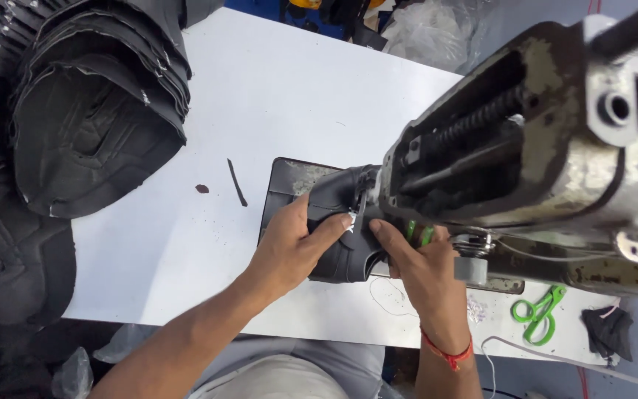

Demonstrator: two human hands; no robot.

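Observation:
A black curved shoe-upper piece (342,222) sits under the head of a worn grey industrial sewing machine (540,155), over the dark metal base plate (282,188). My left hand (293,240) grips the piece from the left, thumb pressed on its top near the needle area. My right hand (419,258) holds the piece's right side just below the machine head, fingers curled on it. A red thread band circles my right wrist. The needle itself is hidden by the machine head.
Stacks of black moulded upper pieces (94,111) fill the table's left end, with more (9,258) hanging off the edge. Black scraps (236,182) lie on the white table (297,96). Green-handled scissors (539,312) and a black rag (608,331) lie at right.

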